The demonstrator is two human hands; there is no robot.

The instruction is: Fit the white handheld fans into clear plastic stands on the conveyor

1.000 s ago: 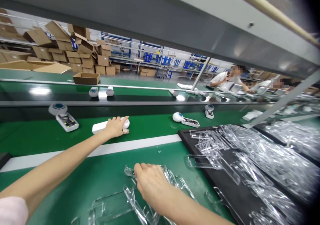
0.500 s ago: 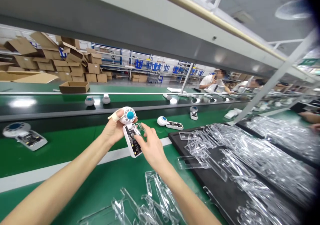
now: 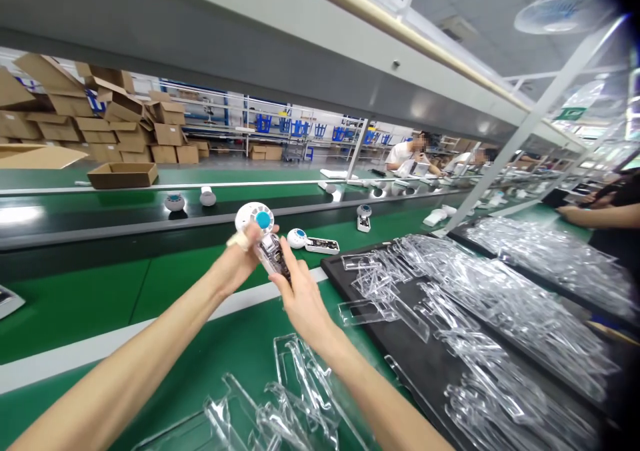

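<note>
A white device [image 3: 255, 219] with a round head, a blue centre and an open handle showing a circuit board is held up over the green table. My left hand [image 3: 243, 254] is closed round it where head and handle meet, with a pale wrap on one finger. My right hand [image 3: 301, 295] grips the handle from the right, fingers along its side and thumb near its lower end. Whether a clear part lies under those fingers is too small to tell. Just behind, a similar open device [image 3: 321, 245] lies on the table.
Clear plastic frames [image 3: 295, 397] lie in a pile nearest me, and more fill a black tray [image 3: 420, 344] on the right. Several white devices [image 3: 175, 202] stand on the dark belt. A slanted post [image 3: 505, 164] rises at right; other people sit beyond.
The view has shifted to the right. The device's handle has turned, and my right hand has gone from touching the board's side to gripping along the handle.
</note>
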